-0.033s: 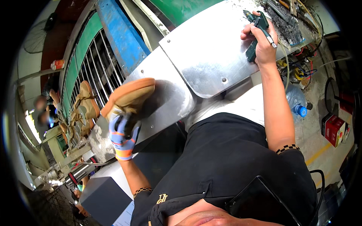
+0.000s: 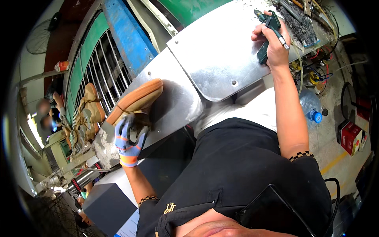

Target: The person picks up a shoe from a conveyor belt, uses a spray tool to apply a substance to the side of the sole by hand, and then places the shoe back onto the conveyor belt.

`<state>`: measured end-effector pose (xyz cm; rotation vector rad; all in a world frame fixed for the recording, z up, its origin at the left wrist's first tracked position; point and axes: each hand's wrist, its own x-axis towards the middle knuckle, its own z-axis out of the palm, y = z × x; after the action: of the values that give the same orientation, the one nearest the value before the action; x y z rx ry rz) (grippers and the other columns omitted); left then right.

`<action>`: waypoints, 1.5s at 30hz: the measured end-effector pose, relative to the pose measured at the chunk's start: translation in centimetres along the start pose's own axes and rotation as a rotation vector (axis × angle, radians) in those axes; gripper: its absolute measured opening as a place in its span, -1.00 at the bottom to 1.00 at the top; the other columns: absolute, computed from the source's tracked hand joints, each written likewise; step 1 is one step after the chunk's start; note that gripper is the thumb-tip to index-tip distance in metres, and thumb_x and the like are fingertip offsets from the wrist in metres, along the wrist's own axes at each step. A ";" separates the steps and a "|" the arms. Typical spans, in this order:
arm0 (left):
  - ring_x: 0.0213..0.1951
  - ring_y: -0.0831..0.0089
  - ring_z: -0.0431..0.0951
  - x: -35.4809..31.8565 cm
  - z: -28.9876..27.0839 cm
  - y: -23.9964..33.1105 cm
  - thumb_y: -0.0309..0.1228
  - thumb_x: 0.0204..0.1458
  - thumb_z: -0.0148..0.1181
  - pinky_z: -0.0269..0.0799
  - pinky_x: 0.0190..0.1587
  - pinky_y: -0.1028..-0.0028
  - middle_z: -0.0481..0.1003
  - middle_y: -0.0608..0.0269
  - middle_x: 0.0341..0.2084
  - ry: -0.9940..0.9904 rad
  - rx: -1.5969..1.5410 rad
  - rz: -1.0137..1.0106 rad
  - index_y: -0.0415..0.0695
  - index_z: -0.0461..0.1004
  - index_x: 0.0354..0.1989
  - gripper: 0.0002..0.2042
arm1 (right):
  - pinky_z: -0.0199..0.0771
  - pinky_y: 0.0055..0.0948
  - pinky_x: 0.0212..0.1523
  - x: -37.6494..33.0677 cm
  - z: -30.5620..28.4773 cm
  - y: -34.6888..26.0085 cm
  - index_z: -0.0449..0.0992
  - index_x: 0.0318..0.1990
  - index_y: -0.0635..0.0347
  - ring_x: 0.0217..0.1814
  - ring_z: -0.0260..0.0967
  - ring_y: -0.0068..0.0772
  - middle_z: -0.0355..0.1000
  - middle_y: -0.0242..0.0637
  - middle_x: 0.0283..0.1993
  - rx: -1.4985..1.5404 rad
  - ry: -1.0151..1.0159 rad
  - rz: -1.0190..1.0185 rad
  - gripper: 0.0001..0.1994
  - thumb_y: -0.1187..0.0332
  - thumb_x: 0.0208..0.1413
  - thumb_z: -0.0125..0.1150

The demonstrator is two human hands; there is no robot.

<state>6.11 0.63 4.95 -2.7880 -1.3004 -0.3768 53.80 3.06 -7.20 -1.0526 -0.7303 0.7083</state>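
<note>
My left hand [image 2: 130, 144], in a grey-blue glove with orange bands, is at the near side of a tan shoe [image 2: 139, 99]. Its thumb and fingers are apart, and the fingertips overlap the shoe's lower edge; whether they touch it I cannot tell. The shoe rests tilted on the metal tabletop [image 2: 173, 106], its orange-brown sole facing up and away. Over the far right of the table, my bare right hand [image 2: 278, 45] is wrapped around a dark green pistol-grip tool [image 2: 263, 53] with a slim metal end. Its exact kind is unclear.
More tan shoes [image 2: 92, 106] stand at the left beside a barred green machine [image 2: 103, 65]. A tray of dark shavings [image 2: 298, 29] with hand tools lies at far right. Below are a clear bottle [image 2: 311, 104], wires and a red box [image 2: 349, 136]. People are visible at far left.
The shoe has tipped down onto the table, its sole now turned more toward the far side. My left fingers have loosened from it. My right hand stays in place with the tool.
</note>
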 end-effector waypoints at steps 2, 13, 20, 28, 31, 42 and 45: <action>0.07 0.05 0.42 1.8 0.0 1.6 -0.26 -0.31 0.57 0.36 0.10 0.19 0.44 0.05 0.06 0.067 0.034 0.063 -0.09 0.39 0.21 -0.22 | 0.48 -0.55 -0.34 -0.3 0.6 -0.7 0.29 0.18 0.37 -0.41 0.47 -0.48 0.50 -0.27 -0.40 0.015 -0.006 0.026 -0.59 0.46 0.17 0.03; -0.03 0.10 0.49 13.3 2.8 2.4 -0.07 -0.32 0.54 0.39 0.06 0.24 0.49 0.10 -0.06 -0.077 0.293 0.141 -0.09 0.39 0.17 -0.21 | 0.32 -0.64 -0.51 -0.6 0.0 -0.5 0.36 0.14 0.20 -0.42 0.49 -0.56 0.51 -0.34 -0.38 0.081 0.023 0.029 -0.60 0.40 0.12 0.14; -0.07 0.25 0.56 8.0 -6.1 2.6 -0.50 -0.16 0.47 0.52 0.04 0.24 0.50 0.00 -0.05 0.727 -0.432 -0.226 -0.29 0.34 0.13 -0.38 | 0.44 -0.57 -0.41 -1.6 -4.7 -3.4 0.36 0.12 0.39 -0.49 0.38 -0.56 0.44 -0.32 -0.45 -0.144 0.190 -0.075 -0.57 0.45 0.06 0.16; -0.01 0.19 0.51 13.6 -4.2 2.9 -0.02 0.05 0.12 0.42 0.08 0.28 0.46 -0.07 0.00 0.700 -0.659 0.051 -0.41 0.30 0.16 -0.31 | 0.42 -0.53 -0.44 -5.4 -2.2 -6.6 0.44 -0.02 0.35 -0.47 0.41 -0.54 0.46 -0.32 -0.42 -0.187 0.092 0.160 -0.66 0.46 0.00 0.12; -0.06 0.23 0.55 15.8 -4.5 3.7 -0.19 -0.10 0.28 0.44 0.06 0.32 0.51 -0.02 -0.08 0.585 -0.794 0.084 -0.39 0.34 0.13 -0.35 | 0.39 -0.55 -0.40 -7.6 2.9 -8.6 0.31 0.16 0.40 -0.48 0.37 -0.54 0.40 -0.31 -0.47 -0.017 -0.370 0.130 -0.56 0.48 0.09 0.06; 0.01 0.25 0.50 19.0 -3.5 2.4 -0.03 0.00 0.18 0.37 0.12 0.29 0.47 -0.01 -0.02 0.511 -0.731 0.056 -0.36 0.35 0.15 -0.33 | 0.38 -0.42 -0.49 -4.0 17.0 -11.7 0.45 -0.04 0.16 -0.60 0.42 -0.36 0.44 -0.28 -0.58 0.131 -0.637 -0.441 -0.54 0.43 -0.25 0.22; -0.01 0.26 0.51 19.8 -2.8 0.6 -0.06 -0.03 0.21 0.39 0.10 0.30 0.48 0.00 -0.03 0.496 -0.856 0.012 -0.35 0.37 0.13 -0.34 | 0.43 -0.45 -0.45 -3.6 17.1 -10.5 0.44 -0.01 0.19 -0.54 0.46 -0.47 0.47 -0.25 -0.51 0.141 -0.641 -0.301 -0.56 0.44 -0.16 0.21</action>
<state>18.25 14.66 12.37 -2.9144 -1.1648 -1.8590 39.61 5.25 7.32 -0.5579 -1.3370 0.8263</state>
